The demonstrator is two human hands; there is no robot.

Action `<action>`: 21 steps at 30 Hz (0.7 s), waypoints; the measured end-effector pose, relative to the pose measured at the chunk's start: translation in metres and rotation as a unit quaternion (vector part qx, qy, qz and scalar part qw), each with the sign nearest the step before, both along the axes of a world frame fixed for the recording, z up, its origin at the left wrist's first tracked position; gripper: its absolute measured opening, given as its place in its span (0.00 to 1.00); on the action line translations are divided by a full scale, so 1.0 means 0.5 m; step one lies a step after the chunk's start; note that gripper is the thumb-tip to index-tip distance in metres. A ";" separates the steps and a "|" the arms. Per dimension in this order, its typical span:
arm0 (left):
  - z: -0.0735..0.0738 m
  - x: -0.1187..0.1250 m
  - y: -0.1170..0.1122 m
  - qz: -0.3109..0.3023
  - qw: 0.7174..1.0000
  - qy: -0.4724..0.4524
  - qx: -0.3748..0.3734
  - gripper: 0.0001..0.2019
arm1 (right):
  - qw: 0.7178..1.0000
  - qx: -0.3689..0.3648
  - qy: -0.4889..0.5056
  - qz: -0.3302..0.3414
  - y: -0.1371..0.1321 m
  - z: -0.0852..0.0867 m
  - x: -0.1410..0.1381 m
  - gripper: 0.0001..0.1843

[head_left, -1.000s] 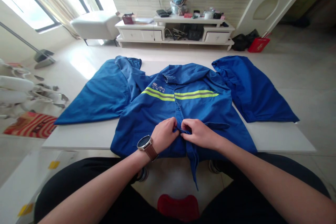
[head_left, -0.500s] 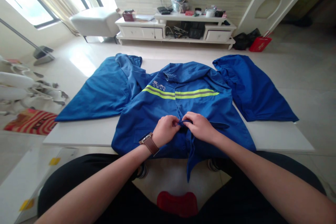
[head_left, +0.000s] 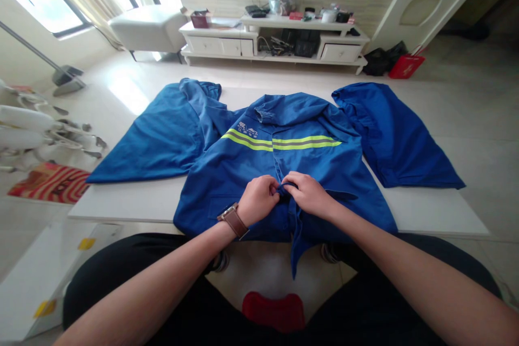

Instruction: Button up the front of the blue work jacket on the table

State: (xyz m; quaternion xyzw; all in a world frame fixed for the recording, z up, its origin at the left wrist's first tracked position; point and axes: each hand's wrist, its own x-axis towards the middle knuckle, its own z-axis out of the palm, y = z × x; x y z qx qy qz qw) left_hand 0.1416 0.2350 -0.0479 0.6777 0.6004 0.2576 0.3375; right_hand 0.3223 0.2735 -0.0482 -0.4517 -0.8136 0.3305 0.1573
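Note:
A blue work jacket [head_left: 243,167] with a yellow-and-grey reflective stripe and a white chest print lies spread in front of me. At its lower front opening, my left hand [head_left: 259,198], with a brown-strapped watch on the wrist, pinches the jacket's front edge. Close beside it my right hand [head_left: 307,193] grips the same edge, thumb and fingers pressed together. One loose flap [head_left: 297,254] hangs down past the hem below my fingers. Exactly what sits between the fingertips is hidden. Other blue garments lie at the left [head_left: 150,143] and at the right [head_left: 399,140].
Under the clothes is a white table [head_left: 121,203], whose near edge meets my knees. A red stool [head_left: 273,311] stands on the floor between my legs. Farther off are a white TV cabinet [head_left: 221,46], a pale ottoman [head_left: 148,27] and a red bag [head_left: 406,66].
The view has shifted slightly. Both hands stay at the same spot on the jacket's front, with only small finger movements.

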 end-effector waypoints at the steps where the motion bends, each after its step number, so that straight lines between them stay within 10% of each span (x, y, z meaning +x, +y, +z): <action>1: -0.001 0.000 0.000 -0.002 1.000 0.004 0.007 0.07 | 1.000 0.001 0.000 0.002 0.001 -0.001 0.000 0.09; 11: 0.001 0.004 -0.004 0.007 1.000 0.022 0.004 0.04 | 0.996 0.035 -0.043 -0.069 -0.006 0.020 -0.011 0.02; 21: 0.030 -0.016 0.008 0.030 0.997 0.070 -0.029 0.08 | 0.997 0.039 -0.029 0.056 0.003 0.040 -0.003 0.02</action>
